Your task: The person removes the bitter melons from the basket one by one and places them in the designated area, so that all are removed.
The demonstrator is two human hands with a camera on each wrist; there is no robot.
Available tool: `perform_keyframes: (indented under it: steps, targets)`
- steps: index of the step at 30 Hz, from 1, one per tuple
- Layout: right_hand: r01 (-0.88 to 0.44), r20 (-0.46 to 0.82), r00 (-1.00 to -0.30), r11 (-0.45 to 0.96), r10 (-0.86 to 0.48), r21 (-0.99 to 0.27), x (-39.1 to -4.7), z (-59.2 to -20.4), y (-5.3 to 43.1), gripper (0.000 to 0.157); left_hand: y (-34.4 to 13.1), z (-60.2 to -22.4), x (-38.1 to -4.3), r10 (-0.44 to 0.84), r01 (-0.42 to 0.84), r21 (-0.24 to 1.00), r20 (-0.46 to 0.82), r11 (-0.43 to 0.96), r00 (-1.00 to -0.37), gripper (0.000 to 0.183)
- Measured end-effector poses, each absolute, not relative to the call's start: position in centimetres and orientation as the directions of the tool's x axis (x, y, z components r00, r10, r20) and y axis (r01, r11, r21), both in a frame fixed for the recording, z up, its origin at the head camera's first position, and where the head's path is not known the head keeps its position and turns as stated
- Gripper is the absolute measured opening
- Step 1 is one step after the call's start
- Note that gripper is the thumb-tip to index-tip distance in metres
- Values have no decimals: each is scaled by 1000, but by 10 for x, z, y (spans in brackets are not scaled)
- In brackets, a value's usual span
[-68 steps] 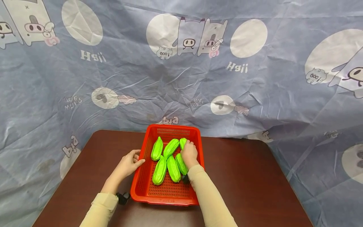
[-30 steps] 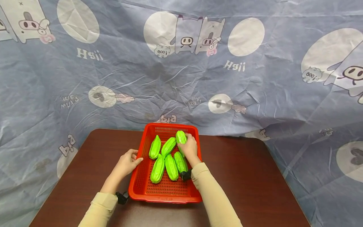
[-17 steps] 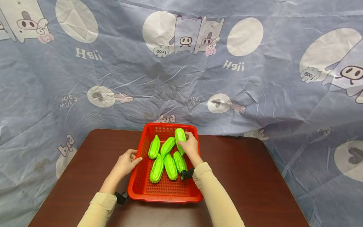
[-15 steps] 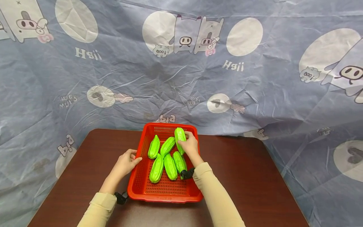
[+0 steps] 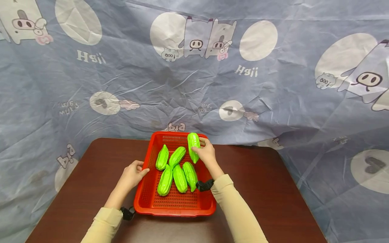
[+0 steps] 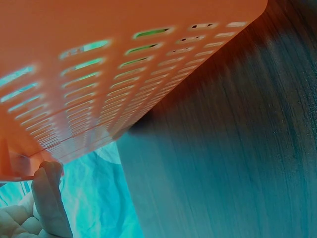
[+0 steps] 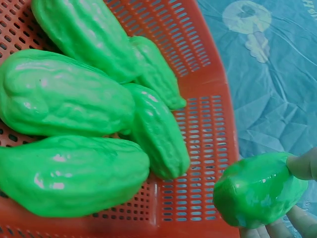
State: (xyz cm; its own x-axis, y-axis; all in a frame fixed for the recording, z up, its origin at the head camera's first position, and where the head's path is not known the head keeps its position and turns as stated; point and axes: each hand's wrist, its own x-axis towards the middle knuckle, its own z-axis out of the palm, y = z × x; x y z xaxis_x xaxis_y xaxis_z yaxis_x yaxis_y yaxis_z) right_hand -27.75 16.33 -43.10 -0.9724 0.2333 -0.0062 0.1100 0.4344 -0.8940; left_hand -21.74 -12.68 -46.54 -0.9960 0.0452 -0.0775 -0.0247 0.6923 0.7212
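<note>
A red plastic basket (image 5: 174,212) with slotted walls sits on the table. My left hand (image 5: 132,174) grips its left rim, thumb on top; the left wrist view shows a finger (image 6: 49,198) against the rim from outside. My right hand (image 5: 208,153) pinches a bright green bitter melon (image 5: 193,143) between thumb and fingers, over the basket's back right corner. The right wrist view shows this held melon (image 7: 257,191) raised past the rim, clear of the others. Several more bitter melons (image 5: 180,179) lie in the basket, some touching each other.
The dark brown table (image 5: 252,195) extends on both sides of the basket. A wrinkled blue-grey cloth (image 5: 182,84) with cartoon prints hangs behind it. Black wrist cameras (image 5: 205,185) are strapped to both wrists.
My right hand has taken hold of the back right bitter melon and lifted it up from the others. My left hand stays on the basket's rim. The head view has shifted slightly.
</note>
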Motion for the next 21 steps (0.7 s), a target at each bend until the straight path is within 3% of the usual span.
perform_keyframes:
  steps: [21]
  targets:
    - [107, -38, -970, 279, 240, -954, -264, -407, 203, 59, -128, -467, -218, 38, -34, 730, -82, 682, -996, 47]
